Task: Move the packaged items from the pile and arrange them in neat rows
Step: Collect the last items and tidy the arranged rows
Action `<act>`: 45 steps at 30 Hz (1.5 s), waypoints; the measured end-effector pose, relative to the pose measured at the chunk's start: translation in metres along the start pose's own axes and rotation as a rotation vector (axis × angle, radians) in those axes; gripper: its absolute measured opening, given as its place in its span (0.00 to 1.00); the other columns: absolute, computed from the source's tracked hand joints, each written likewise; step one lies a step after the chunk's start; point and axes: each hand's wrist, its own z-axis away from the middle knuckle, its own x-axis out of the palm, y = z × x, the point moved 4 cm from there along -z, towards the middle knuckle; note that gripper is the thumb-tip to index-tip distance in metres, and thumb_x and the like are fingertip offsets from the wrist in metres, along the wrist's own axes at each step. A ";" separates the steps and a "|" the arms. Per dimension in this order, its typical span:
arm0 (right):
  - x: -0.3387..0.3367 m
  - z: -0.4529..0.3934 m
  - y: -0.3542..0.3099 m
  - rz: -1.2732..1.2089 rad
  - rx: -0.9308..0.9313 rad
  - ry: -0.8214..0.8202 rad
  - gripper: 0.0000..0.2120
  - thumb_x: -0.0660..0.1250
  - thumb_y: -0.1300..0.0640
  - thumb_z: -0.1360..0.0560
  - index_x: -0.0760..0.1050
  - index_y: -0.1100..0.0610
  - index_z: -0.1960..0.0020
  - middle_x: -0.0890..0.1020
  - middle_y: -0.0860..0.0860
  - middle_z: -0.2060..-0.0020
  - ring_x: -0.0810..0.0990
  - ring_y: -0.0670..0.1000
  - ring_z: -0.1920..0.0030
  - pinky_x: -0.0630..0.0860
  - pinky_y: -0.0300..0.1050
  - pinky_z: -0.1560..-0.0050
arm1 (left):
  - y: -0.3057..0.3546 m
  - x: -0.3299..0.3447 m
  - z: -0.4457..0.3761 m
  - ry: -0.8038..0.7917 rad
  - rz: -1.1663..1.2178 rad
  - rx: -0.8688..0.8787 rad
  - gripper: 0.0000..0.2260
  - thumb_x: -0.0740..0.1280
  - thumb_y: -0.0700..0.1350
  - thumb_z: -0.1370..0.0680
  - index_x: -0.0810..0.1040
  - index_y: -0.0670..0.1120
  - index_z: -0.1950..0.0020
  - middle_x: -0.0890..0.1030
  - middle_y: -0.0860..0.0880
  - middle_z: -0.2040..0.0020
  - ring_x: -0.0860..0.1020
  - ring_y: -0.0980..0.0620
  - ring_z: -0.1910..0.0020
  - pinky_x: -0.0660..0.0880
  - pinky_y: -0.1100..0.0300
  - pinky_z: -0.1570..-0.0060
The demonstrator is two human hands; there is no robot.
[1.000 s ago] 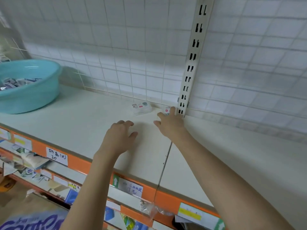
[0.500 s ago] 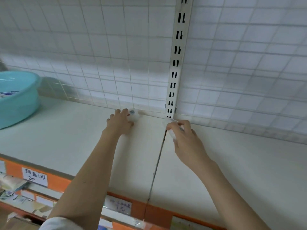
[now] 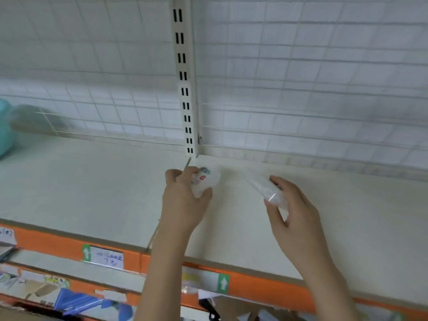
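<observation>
My left hand point(image 3: 183, 202) grips a small clear packet with a red and blue label point(image 3: 205, 179), held just above the white shelf point(image 3: 92, 188) near the slotted upright post point(image 3: 186, 89). A second clear plastic packet point(image 3: 266, 188) is pinched in my right hand point(image 3: 294, 209), tilted, to the right of the post over the right shelf panel. Both packets are blurred, so their contents cannot be read. The pile of packets is out of view.
A teal basin point(image 3: 4, 133) shows only its edge at the far left. A wire grid back panel point(image 3: 301, 89) stands behind the shelf. Orange price rails with paper labels point(image 3: 106, 257) run along the front edge, with cluttered lower shelves below.
Both hands took the two packets from the back of the shelf by the post and carried them rightward and forward. The view has swung right, so the basin has nearly left the frame.
</observation>
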 end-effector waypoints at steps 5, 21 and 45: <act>-0.094 0.038 0.058 0.002 -0.026 0.060 0.22 0.62 0.68 0.35 0.74 0.56 0.42 0.75 0.50 0.44 0.72 0.43 0.44 0.65 0.26 0.43 | 0.085 0.060 0.073 0.016 0.099 0.162 0.14 0.71 0.44 0.31 0.77 0.46 0.46 0.67 0.43 0.42 0.74 0.46 0.47 0.69 0.59 0.51; -0.306 0.115 0.196 0.127 0.121 0.073 0.18 0.65 0.62 0.37 0.75 0.55 0.48 0.72 0.47 0.52 0.73 0.43 0.54 0.64 0.23 0.51 | 0.267 0.184 0.201 -0.077 0.185 0.186 0.17 0.71 0.35 0.30 0.77 0.47 0.43 0.73 0.47 0.44 0.75 0.59 0.63 0.74 0.63 0.59; -0.598 0.177 0.350 0.211 0.028 0.278 0.19 0.65 0.66 0.36 0.75 0.58 0.45 0.73 0.51 0.50 0.71 0.42 0.51 0.66 0.25 0.53 | 0.532 0.367 0.346 -0.008 0.147 0.555 0.12 0.59 0.50 0.25 0.67 0.46 0.44 0.73 0.42 0.48 0.75 0.43 0.57 0.72 0.53 0.59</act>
